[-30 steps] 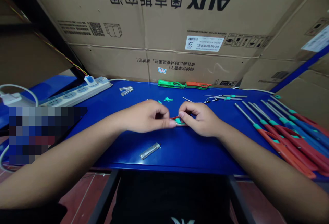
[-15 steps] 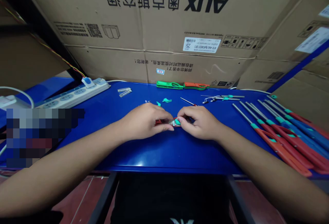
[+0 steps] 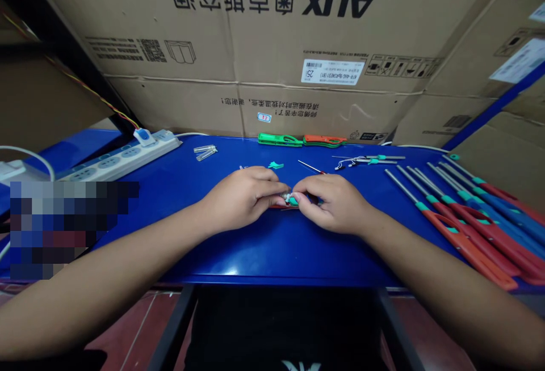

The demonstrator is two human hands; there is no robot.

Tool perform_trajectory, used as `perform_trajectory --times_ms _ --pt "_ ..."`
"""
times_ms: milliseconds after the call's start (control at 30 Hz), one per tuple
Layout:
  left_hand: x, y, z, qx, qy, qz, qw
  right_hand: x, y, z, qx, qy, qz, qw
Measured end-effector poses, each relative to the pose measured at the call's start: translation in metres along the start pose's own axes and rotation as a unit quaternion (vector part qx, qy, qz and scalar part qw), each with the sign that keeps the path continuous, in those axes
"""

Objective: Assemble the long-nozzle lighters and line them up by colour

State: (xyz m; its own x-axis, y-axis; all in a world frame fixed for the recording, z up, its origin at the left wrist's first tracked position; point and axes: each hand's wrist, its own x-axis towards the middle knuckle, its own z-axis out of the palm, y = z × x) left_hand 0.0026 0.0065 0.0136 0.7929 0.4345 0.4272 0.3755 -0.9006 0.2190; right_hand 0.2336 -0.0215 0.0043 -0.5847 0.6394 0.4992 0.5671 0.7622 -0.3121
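Observation:
My left hand (image 3: 243, 198) and my right hand (image 3: 331, 199) meet at the middle of the blue table (image 3: 272, 246). Both pinch a small red lighter body with a teal part and a clear tube (image 3: 290, 200) between their fingertips, held low on the table top. Most of that piece is hidden by my fingers. A loose teal part (image 3: 275, 165) lies just behind my left hand, and a thin metal rod (image 3: 310, 167) lies behind my right hand.
Several long red and blue stick lighters (image 3: 468, 218) lie in a row at the right. A green shell (image 3: 281, 140) and an orange shell (image 3: 326, 140) lie at the back by the cardboard boxes (image 3: 272, 47). A power strip (image 3: 123, 155) and clear tubes (image 3: 205, 151) are at the left.
The clear tube that lay near the table's front edge a second ago is gone from there, and a clear tube now sits between my fingertips. My hands stay together over the piece.

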Motion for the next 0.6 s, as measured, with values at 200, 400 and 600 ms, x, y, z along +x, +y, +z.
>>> perform_trajectory --times_ms 200,400,600 --pt "0.0004 0.0018 -0.0002 0.059 0.004 0.014 0.998 -0.0012 0.0011 0.0054 0.050 0.015 0.014 0.999" --pt "0.0001 0.0038 0.0004 0.108 0.020 0.011 0.994 -0.0010 -0.0033 0.0050 0.055 0.021 0.042 0.997" --pt "-0.0013 0.0053 0.0037 0.165 -0.019 0.010 0.986 -0.0013 -0.0011 0.0038 -0.052 -0.071 -0.002 0.996"
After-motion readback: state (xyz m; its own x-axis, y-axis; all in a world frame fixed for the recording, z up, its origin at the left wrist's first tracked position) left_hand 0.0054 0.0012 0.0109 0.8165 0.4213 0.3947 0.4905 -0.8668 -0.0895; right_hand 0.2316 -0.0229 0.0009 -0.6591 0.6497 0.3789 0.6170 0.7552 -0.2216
